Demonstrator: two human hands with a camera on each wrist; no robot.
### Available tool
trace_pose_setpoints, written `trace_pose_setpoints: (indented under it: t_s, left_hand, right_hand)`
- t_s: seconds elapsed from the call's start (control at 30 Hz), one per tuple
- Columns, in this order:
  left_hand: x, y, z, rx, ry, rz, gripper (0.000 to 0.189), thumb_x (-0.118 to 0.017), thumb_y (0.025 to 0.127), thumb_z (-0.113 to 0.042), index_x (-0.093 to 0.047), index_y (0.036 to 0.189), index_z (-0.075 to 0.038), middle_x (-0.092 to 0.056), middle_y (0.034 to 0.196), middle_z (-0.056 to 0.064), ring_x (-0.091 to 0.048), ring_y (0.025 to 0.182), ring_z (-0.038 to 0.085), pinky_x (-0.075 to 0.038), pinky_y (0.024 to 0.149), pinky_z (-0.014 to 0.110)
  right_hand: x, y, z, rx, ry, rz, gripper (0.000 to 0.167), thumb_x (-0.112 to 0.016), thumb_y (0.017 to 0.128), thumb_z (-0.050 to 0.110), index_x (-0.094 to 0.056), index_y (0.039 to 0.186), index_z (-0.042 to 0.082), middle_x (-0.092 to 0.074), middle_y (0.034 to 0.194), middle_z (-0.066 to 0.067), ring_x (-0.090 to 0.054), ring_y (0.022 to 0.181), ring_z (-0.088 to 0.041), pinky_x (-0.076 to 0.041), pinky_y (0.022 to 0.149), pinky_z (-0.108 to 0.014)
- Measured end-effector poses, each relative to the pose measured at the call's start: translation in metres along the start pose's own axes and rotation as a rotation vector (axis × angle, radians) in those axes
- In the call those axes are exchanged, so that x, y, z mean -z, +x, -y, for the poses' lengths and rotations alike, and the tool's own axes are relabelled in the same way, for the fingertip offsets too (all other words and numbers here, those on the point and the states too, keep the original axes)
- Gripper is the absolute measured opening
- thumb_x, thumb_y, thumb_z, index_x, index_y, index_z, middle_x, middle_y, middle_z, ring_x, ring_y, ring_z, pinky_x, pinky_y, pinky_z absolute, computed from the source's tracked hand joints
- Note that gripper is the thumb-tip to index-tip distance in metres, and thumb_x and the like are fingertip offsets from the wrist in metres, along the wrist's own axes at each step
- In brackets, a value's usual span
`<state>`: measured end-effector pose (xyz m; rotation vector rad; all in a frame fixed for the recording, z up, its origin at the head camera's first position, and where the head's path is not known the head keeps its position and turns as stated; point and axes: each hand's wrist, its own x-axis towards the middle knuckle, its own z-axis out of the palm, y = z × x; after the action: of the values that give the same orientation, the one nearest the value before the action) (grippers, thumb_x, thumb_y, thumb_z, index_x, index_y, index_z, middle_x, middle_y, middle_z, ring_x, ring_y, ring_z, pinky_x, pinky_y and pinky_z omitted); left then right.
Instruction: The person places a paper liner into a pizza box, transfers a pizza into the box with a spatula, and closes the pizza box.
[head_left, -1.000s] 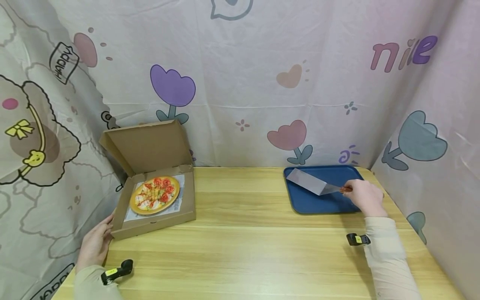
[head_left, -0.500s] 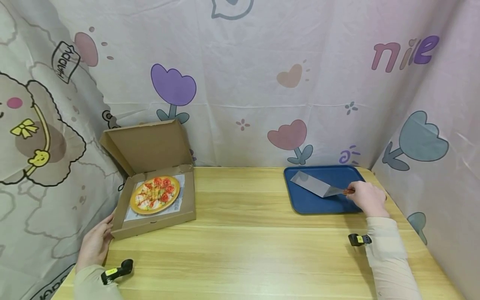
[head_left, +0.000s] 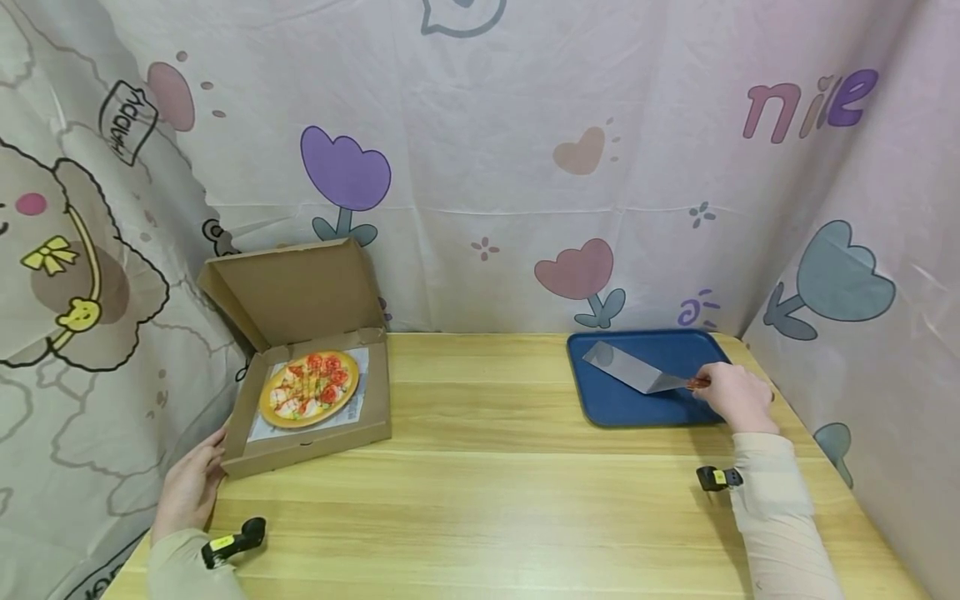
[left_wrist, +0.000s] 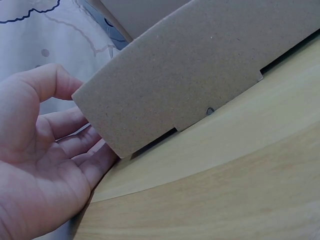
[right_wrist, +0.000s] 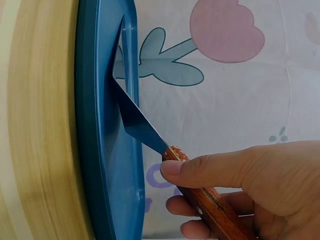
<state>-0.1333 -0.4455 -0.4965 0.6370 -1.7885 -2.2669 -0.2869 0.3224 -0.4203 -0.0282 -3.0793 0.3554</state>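
In the head view, my right hand grips a spatula with a flat metal blade by its wooden handle. The spatula lies low over the blue tray, blade pointing left; whether the blade touches the tray I cannot tell. Thumb and curled fingers hold the handle in the right wrist view. At the left, an open cardboard pizza box holds a pizza on printed paper. My left hand touches the box's front left corner, its fingers loosely bent along the left side.
The wooden table spans the space between box and tray. A patterned cloth hangs close behind and along both sides. The box lid stands raised at the back. The tray sits near the table's back right corner.
My right hand has shifted slightly right and toward me, and the spatula blade has moved with it over the tray. The left hand, box and pizza have stayed put.
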Motion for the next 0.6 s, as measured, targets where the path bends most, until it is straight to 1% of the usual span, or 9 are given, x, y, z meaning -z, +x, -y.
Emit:
trace_pose_setpoints:
  t_s: [0.17,0.23,0.33,0.4,0.47,0.53,0.6]
  left_hand:
    - [-0.0006,0.0003,-0.0008,0.008,-0.023,-0.007,0.050,-0.050,0.101,-0.021,-0.033,0.147,-0.028,-0.039,0.141,-0.024,-0.046,0.107,-0.016,-0.010,0.122,0.020]
    - [-0.0012,-0.0001,-0.0015,0.019,-0.015,-0.016,0.050,-0.051,0.101,-0.022,-0.033,0.147,-0.029,-0.037,0.143,-0.024,-0.044,0.113,-0.015,-0.009,0.122,0.020]
    - [-0.0025,-0.0007,-0.0027,0.035,-0.007,-0.025,0.052,-0.051,0.101,-0.025,-0.031,0.148,-0.029,-0.031,0.150,-0.021,-0.037,0.124,-0.012,-0.008,0.123,0.022]
    - [-0.0034,-0.0012,-0.0032,0.045,-0.001,-0.034,0.053,-0.052,0.101,-0.025,-0.030,0.148,-0.029,-0.028,0.153,-0.020,-0.035,0.126,-0.011,-0.008,0.123,0.022]
    - [-0.0037,-0.0012,-0.0036,0.050,-0.003,-0.038,0.053,-0.052,0.101,-0.025,-0.030,0.148,-0.029,-0.027,0.154,-0.019,-0.039,0.122,-0.013,-0.008,0.123,0.022]
    - [-0.0042,-0.0010,-0.0043,0.057,0.001,-0.041,0.053,-0.051,0.101,-0.024,-0.029,0.149,-0.029,-0.027,0.154,-0.019,-0.037,0.124,-0.012,-0.009,0.123,0.022]
    - [-0.0049,-0.0005,-0.0049,0.064,0.007,-0.046,0.052,-0.050,0.101,-0.024,-0.029,0.149,-0.030,-0.026,0.154,-0.020,-0.033,0.130,-0.010,-0.008,0.123,0.022]
  right_hand:
    - [0.0001,0.0011,-0.0027,-0.001,-0.008,-0.007,0.021,-0.071,0.087,0.020,-0.071,0.102,0.005,-0.069,0.095,-0.020,-0.059,0.076,-0.034,-0.040,0.055,-0.042]
    - [-0.0003,0.0014,-0.0030,0.004,-0.011,-0.017,0.020,-0.071,0.087,0.019,-0.071,0.101,0.005,-0.069,0.095,-0.020,-0.059,0.078,-0.035,-0.040,0.057,-0.043]
    - [-0.0013,0.0018,-0.0038,0.008,-0.017,-0.035,0.018,-0.072,0.087,0.018,-0.071,0.099,0.006,-0.070,0.094,-0.020,-0.059,0.078,-0.036,-0.039,0.059,-0.045]
    - [-0.0022,0.0016,-0.0048,0.010,-0.020,-0.045,0.017,-0.072,0.086,0.017,-0.071,0.099,0.006,-0.069,0.093,-0.020,-0.059,0.077,-0.036,-0.039,0.059,-0.045]
    - [-0.0033,0.0013,-0.0062,0.012,-0.026,-0.054,0.017,-0.072,0.085,0.016,-0.071,0.098,0.005,-0.069,0.092,-0.021,-0.059,0.076,-0.037,-0.039,0.060,-0.045]
    - [-0.0044,0.0012,-0.0072,0.012,-0.033,-0.061,0.018,-0.073,0.085,0.016,-0.071,0.098,0.004,-0.069,0.091,-0.022,-0.059,0.077,-0.038,-0.039,0.061,-0.047]
    - [-0.0049,0.0012,-0.0083,0.018,-0.037,-0.067,0.018,-0.073,0.084,0.015,-0.071,0.098,0.003,-0.069,0.092,-0.023,-0.059,0.077,-0.039,-0.039,0.064,-0.049]
